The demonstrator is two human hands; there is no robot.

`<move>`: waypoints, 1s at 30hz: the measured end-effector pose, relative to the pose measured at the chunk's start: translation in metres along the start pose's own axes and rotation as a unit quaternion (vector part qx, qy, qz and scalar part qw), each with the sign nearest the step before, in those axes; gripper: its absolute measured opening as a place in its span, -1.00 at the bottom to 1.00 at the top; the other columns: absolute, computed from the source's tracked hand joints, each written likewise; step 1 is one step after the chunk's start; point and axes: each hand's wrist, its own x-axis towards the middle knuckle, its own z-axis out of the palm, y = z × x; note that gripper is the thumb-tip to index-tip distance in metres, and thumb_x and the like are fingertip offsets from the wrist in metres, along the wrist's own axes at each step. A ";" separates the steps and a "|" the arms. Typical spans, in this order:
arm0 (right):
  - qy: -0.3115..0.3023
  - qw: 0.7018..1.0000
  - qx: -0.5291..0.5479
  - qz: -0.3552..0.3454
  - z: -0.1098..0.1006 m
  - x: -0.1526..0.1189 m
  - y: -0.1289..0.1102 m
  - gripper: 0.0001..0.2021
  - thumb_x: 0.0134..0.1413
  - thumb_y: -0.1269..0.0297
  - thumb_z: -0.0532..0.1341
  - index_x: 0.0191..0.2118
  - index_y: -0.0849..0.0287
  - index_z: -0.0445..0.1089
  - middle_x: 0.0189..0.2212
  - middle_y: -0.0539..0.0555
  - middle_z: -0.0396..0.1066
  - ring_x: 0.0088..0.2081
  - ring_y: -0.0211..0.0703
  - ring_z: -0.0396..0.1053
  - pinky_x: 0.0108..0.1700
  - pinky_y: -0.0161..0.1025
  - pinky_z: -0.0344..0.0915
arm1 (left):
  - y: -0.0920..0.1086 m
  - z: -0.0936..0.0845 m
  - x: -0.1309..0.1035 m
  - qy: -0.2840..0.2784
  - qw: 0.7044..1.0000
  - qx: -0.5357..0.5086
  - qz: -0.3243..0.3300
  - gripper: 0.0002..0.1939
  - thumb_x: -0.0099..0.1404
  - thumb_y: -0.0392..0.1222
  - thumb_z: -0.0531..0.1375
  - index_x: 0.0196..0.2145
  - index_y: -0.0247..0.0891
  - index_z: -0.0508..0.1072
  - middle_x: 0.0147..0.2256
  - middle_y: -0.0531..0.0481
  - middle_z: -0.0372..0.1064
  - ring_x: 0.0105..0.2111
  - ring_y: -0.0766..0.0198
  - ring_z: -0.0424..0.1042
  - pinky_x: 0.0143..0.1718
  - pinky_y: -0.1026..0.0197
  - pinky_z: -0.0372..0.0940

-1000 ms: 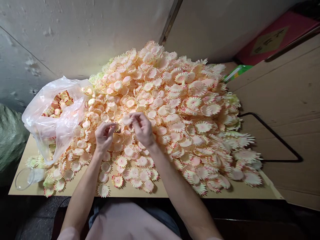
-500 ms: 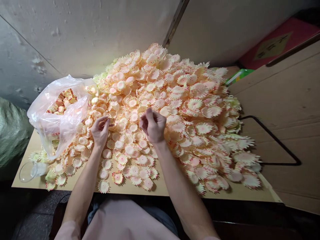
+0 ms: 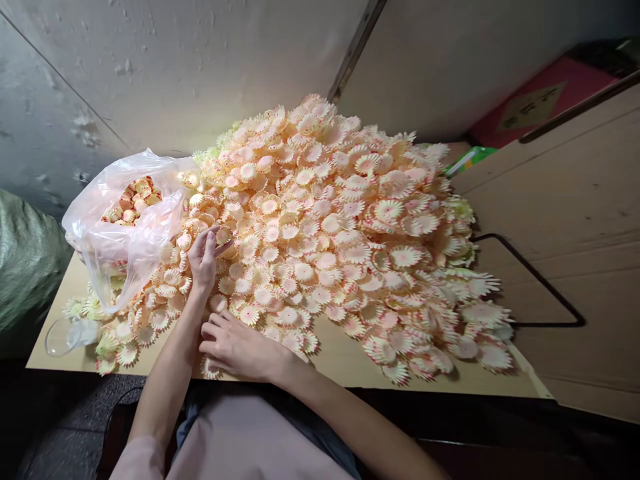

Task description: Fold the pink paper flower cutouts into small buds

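A large heap of pale pink and yellow flower-shaped pieces (image 3: pixel 350 200) covers much of the wooden table (image 3: pixel 345 367). My left hand (image 3: pixel 204 257) is raised over the heap's left part, thumb and fingers curved around a small flower piece (image 3: pixel 224 235). Near the front edge, my right hand (image 3: pixel 240 345) reaches across with bent fingers over the flower pieces beside my left forearm. Its fingertips are partly hidden, and whether they grip a piece cannot be made out.
A translucent plastic bag (image 3: pixel 125 233) with cupped pieces lies at the left, behind a clear round container (image 3: pixel 65 337). A green sack (image 3: pixel 27 273) stands farther left. Cardboard (image 3: pixel 575 267) with a black metal bar (image 3: pixel 550 283) borders the right side.
My right hand has moved from the middle of the heap left and down to the table's front. My left hand has turned, its fingers pointing more upward. The view has shifted slightly.
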 end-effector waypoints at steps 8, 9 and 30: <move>0.075 0.995 0.048 0.034 -0.003 -0.007 0.021 -0.84 0.26 0.42 0.10 -0.26 0.25 0.44 -0.32 0.16 0.45 -0.24 -0.11 0.35 -0.14 -0.18 0.31 | -0.001 0.000 0.001 0.016 0.996 -0.071 -0.042 -0.67 0.24 0.07 0.21 -0.18 -0.23 0.47 -0.34 0.05 0.32 -0.38 0.41 0.37 -0.15 0.09 0.51; 0.117 0.988 0.084 0.056 -0.007 -0.009 0.025 -0.84 0.27 0.40 0.11 -0.24 0.24 0.44 -0.30 0.16 0.47 -0.24 -0.11 0.37 -0.17 -0.20 0.33 | 0.000 0.000 0.001 0.014 0.996 -0.072 -0.041 -0.69 0.24 0.06 0.21 -0.19 -0.22 0.46 -0.31 0.04 0.33 -0.36 0.40 0.38 -0.14 0.09 0.51; 0.483 0.789 0.070 0.373 -0.061 -0.042 0.119 -0.58 0.26 0.15 0.06 0.12 0.22 0.39 0.03 0.28 0.46 0.00 0.05 0.47 -0.05 -0.06 0.46 | 0.004 -0.003 0.002 -0.068 0.996 0.045 0.029 -0.61 0.17 -0.06 0.32 -0.06 -0.21 0.51 -0.04 -0.13 0.39 0.00 0.16 0.39 0.03 0.11 0.35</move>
